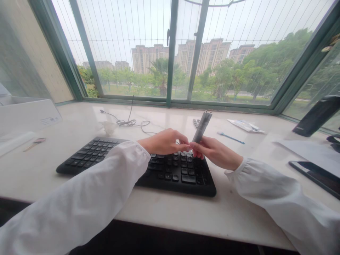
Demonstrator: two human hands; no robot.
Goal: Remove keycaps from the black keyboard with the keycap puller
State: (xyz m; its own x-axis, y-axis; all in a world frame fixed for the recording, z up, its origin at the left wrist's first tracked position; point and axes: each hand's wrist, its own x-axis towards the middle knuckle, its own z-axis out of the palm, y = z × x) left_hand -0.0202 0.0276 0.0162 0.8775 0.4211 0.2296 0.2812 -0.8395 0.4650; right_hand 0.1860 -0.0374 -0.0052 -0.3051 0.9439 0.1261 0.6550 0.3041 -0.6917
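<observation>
"What are the counts at the hands?"

"Left hand (166,141), one; right hand (221,153), one; white sleeves (87,193), two; black keyboard (164,171), one; grey elongated tool (202,128), one."

"And round about?"

"Smartphone (317,174), cable bundle (128,123), blue stick (231,137), plastic packet (246,126), white box (29,114): one each. Small square pieces (196,122): several, too small to count."

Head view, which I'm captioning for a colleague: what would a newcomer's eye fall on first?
Probably the big green-framed window across the top, with trees and pale buildings beyond. Then the black keyboard on the white counter, and above its right part a slim grey object, tilted, in the right hand. The left hand reaches in, its fingertips meeting the right hand's.
</observation>
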